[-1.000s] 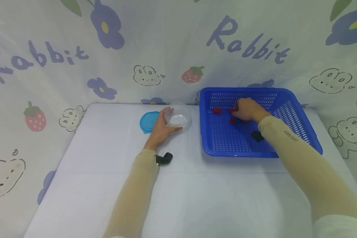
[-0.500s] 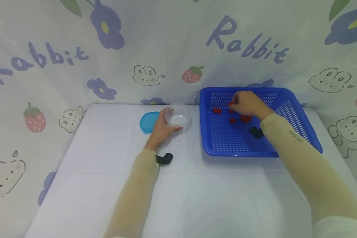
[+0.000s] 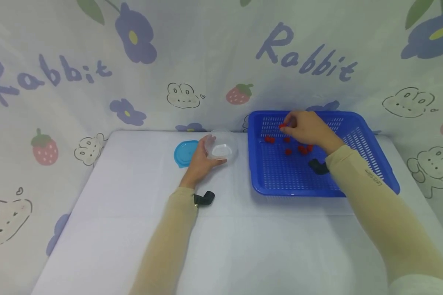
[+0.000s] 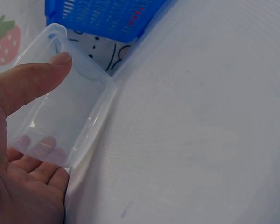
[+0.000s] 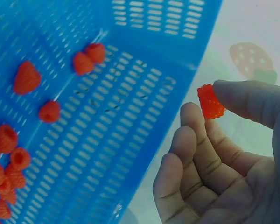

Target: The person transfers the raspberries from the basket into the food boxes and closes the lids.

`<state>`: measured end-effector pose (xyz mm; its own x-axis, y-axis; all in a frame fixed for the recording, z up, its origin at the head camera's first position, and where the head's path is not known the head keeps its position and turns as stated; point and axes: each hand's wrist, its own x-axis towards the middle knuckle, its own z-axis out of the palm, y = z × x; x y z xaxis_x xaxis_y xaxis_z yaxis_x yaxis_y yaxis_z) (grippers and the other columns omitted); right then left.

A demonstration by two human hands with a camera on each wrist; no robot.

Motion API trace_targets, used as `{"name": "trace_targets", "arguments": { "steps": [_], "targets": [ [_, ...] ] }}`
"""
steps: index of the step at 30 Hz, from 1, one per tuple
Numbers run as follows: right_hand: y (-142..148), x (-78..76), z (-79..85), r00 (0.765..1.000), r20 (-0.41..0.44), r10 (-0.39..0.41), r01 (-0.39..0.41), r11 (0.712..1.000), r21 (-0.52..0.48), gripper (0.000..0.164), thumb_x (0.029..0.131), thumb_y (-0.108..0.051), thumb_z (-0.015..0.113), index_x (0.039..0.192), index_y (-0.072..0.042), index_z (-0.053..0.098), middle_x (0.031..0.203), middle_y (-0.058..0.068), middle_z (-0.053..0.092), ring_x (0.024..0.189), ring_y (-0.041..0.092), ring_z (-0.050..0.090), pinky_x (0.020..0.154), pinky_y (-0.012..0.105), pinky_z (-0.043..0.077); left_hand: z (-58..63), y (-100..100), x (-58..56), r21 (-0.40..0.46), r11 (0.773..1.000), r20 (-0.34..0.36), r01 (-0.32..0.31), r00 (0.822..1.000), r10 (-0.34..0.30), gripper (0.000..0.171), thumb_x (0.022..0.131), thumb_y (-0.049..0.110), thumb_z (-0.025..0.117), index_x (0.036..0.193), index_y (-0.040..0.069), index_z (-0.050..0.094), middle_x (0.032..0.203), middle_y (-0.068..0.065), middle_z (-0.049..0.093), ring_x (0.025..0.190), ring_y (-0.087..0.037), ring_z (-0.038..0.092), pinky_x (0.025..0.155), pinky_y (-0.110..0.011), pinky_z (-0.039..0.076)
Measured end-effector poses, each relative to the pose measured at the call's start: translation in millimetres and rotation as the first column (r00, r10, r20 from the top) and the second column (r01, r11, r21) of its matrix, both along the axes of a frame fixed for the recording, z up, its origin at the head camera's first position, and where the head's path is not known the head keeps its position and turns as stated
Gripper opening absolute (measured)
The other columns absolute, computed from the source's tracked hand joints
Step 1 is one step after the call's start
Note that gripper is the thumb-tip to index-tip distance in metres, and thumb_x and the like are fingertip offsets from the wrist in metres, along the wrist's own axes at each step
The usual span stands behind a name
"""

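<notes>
My left hand (image 3: 203, 161) grips a clear plastic container (image 3: 222, 148) on the table, thumb on the near side and fingers round the far side. In the left wrist view the thumb lies along the wall of the see-through container (image 4: 70, 112). Over the blue basket (image 3: 256, 172), my right hand (image 3: 308, 130) pinches a red raspberry (image 5: 211, 101) between thumb and index finger. Several more raspberries (image 5: 27, 78) lie on the basket floor, some single, others clustered.
A light blue lid (image 3: 185, 153) lies flat on the white table (image 3: 243, 246), left of the container. The basket stands to the right, close to the patterned curtain (image 3: 206, 49) at the back.
My right hand has lifted the raspberry up from the basket floor and shifted slightly toward the basket's back left. My left hand stays on the container.
</notes>
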<state>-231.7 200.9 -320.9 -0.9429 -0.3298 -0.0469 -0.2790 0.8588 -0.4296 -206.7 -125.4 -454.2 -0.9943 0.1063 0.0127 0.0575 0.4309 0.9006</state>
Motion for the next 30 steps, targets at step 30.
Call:
{"name": "trace_targets", "arguments": {
  "steps": [30],
  "targets": [
    [-68.2,11.6,9.4,0.995,-0.081,0.059,-0.073,0.979,-0.188,0.024,0.088,-0.03,0.062,0.102,-0.011,0.059,0.076,0.002,0.065,0.057,0.016,0.058,0.055,0.032,0.047,-2.3,0.0,-2.1,0.025,1.0,-0.002,0.002,1.0,-0.002,0.099,0.064,0.038,0.083,0.142,0.022,0.025,0.141,0.01,0.039,0.133,-0.011,0.028,0.107,-0.039,0.028]
  ]
}}
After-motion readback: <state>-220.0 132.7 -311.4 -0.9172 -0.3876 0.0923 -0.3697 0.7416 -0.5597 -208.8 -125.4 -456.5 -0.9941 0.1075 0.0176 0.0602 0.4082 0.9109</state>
